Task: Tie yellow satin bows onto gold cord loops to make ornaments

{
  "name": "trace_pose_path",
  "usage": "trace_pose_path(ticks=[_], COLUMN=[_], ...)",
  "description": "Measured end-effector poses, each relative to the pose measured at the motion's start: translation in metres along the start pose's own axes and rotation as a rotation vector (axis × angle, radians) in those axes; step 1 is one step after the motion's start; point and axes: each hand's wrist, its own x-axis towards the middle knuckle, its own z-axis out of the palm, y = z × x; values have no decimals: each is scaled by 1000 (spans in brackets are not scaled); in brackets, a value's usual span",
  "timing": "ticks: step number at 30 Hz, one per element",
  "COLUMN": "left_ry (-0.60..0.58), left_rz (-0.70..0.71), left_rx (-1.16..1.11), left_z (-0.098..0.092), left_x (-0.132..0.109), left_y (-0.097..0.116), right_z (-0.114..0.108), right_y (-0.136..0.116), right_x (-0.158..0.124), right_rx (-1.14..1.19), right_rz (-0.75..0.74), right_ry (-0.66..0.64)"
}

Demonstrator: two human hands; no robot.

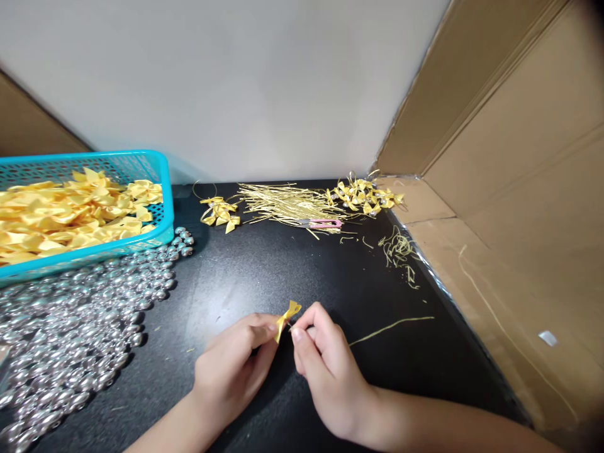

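Observation:
A small yellow ribbon bow (289, 313) is pinched between the thumb and fingers of my left hand (240, 355), just above the black table (226, 264). My right hand (325, 368) is closed close beside the bow, thumb against forefinger, on a thin cord at the bow's middle. Its fingers hide most of that part. Beyond the right hand a thin yellow cord (394, 327) stretches to the right; its near end is hidden behind the hand.
At left, a turquoise basket (167, 195) holds many yellow bows, with silver beads (94, 314) spread before it. Cut cords (283, 202), pink-handled snips (325, 223) and finished bows (363, 195) lie at the back. Cord scraps (399, 248) lie near the cardboard wall (523, 126).

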Motion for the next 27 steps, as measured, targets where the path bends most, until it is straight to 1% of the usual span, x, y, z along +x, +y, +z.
trace_pose_path(ticks=[4, 10, 19, 27], left_ry=[5, -29, -42, -73], left_rz=[10, 120, 150, 182], left_rx=[20, 57, 51, 67], left_z=[1, -1, -3, -4], left_x=[0, -1, 5, 5], left_y=[0, -1, 1, 0], right_z=[1, 0, 0, -2], right_y=[-1, -1, -2, 2], right_x=[0, 0, -2, -3], right_rx=[0, 2, 26, -22], right_rz=[4, 24, -4, -13], right_ry=[-4, 2, -13, -12])
